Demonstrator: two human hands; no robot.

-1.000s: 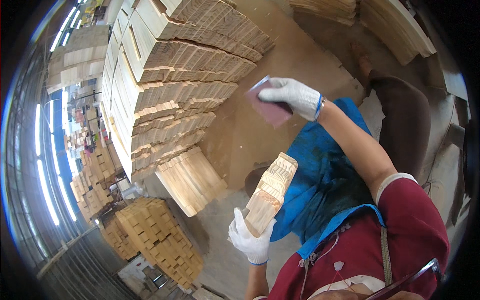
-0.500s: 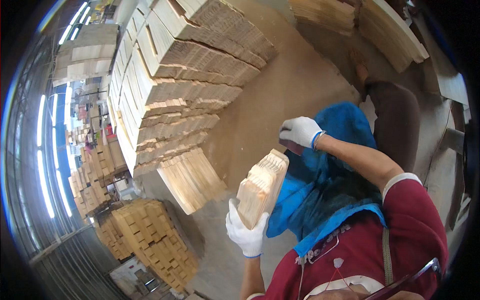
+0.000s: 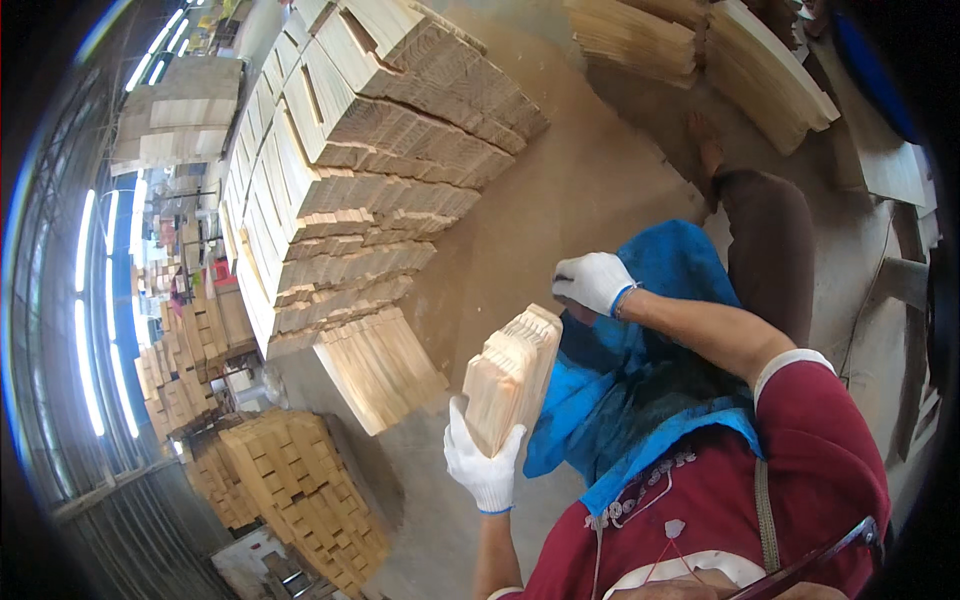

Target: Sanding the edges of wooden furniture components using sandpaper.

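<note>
Profiled wooden pieces [image 3: 508,385]: clasped at near end by left hand [image 3: 482,468]. Purplish pad [image 3: 579,313], partly hidden: held by right hand [image 3: 594,282].

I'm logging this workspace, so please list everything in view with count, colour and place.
shaped wood: one block or bundle, pale, centre
pad: one, purplish-brown, mostly hidden beneath right hand
tall stack: one, pale wood, upper left
low stack: one, pale wood, below tall stack
block stack: one, yellowish-brown, lower left
wood piles: two, tan, upper right
lights: several, white, far left
floor: one, brownish-grey, centre
cloth: one, blue, over lap
shirt: one, maroon, lower right
left hand: one, white-gloved, holding shaped wood
right hand: one, white-gloved, above cloth
Distant clutter: too small to tell.
</note>
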